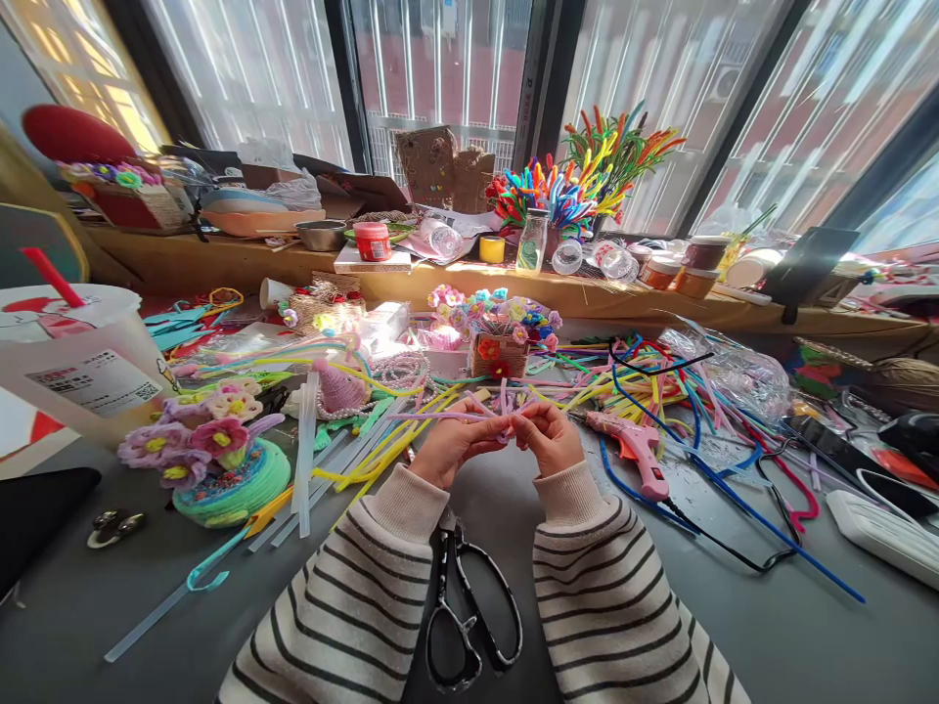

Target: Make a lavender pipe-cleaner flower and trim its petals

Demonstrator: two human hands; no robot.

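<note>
Both hands meet at the middle of the table, pinching a light purple pipe cleaner [418, 417] that is bent into several spokes. My left hand [459, 442] grips it from the left, with one straight end sticking out past the fingers. My right hand [547, 438] has thumb and fingers pressed together on the bent part close to the left fingertips. Part of the piece is hidden by the fingers. Below the wrists lie black-handled scissors [473, 616], their blades under the left sleeve. A pink glue gun [632, 452] rests just right of my right hand.
Left of my arms stand a teal pot of fuzzy flowers [239, 479], a drink cup [88, 362] and clear glue sticks [304, 469]. Blue pipe cleaners [792, 548] sprawl at the right. A small flower basket [499, 354] stands behind my hands, below the cluttered window ledge [425, 284].
</note>
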